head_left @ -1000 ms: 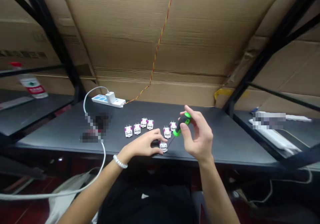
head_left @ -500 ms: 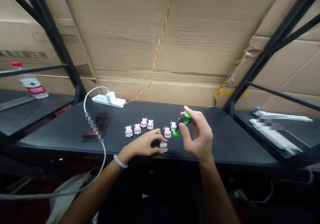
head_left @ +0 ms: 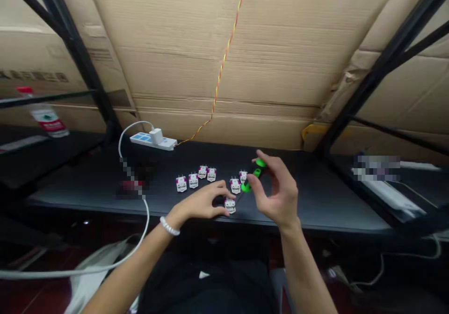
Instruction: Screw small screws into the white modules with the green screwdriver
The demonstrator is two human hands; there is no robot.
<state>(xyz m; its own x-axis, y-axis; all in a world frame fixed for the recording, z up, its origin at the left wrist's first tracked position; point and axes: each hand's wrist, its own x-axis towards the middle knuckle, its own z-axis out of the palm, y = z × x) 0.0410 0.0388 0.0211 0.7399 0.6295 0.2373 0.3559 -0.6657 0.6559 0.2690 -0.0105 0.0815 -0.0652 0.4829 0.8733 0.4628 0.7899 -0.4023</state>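
My right hand [head_left: 277, 192] grips the green and black handle of a small screwdriver [head_left: 253, 177], whose thin shaft slants down to a small white and purple part [head_left: 229, 205] near the front edge of the dark table [head_left: 315, 202]. My left hand [head_left: 205, 202] rests on the table with its fingers curled on that part, steadying it. Several more of the same white and purple parts [head_left: 196, 178] lie in a loose row just behind my hands. A pale bead bracelet circles my left wrist.
A white power strip [head_left: 152, 141] with a plugged-in charger lies at the back left; its white cable [head_left: 140, 239] loops down over the front edge. A red and yellow wire hangs down the cardboard wall. Black frame posts stand either side. A bottle [head_left: 44, 113] stands far left.
My right hand has turned the screwdriver handle a little between its fingers and sunk slightly. My left hand has stayed on the part.
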